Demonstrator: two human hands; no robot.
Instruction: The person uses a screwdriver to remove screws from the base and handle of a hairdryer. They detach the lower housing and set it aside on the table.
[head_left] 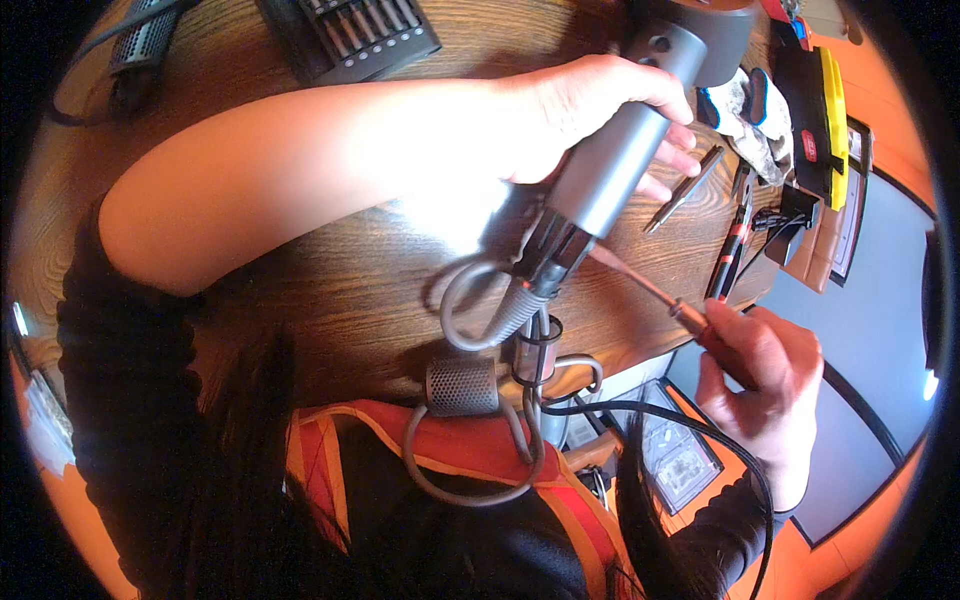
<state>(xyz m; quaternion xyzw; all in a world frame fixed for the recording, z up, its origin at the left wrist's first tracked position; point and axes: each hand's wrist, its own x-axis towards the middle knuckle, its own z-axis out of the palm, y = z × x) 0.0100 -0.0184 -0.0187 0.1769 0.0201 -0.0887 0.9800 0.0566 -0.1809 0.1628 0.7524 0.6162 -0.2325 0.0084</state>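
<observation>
My left hand [590, 108] wraps round the grey cylindrical handle of what looks like a hair dryer [612, 170], its wide round dark head resting at the far side of the table. The handle slants, with its dark inner part exposed at the near end. From there a ribbed grey cable sleeve [517, 314] and looped cord come out. In my right hand [765, 375] is a screwdriver [645, 283], gripped by its handle. Its tip is at the right side of the exposed end; whether it touches is too blurred to tell. A perforated grey sleeve [461, 387] sits on the cord.
Beyond my left arm lies a black bit case [365, 35]. To the right on the wooden table [370, 270] are a slim metal tool [685, 190], red-and-black pliers [733, 245], work gloves [752, 120] and a black-and-yellow box [828, 130]. A black cord [690, 420] hangs past my right wrist.
</observation>
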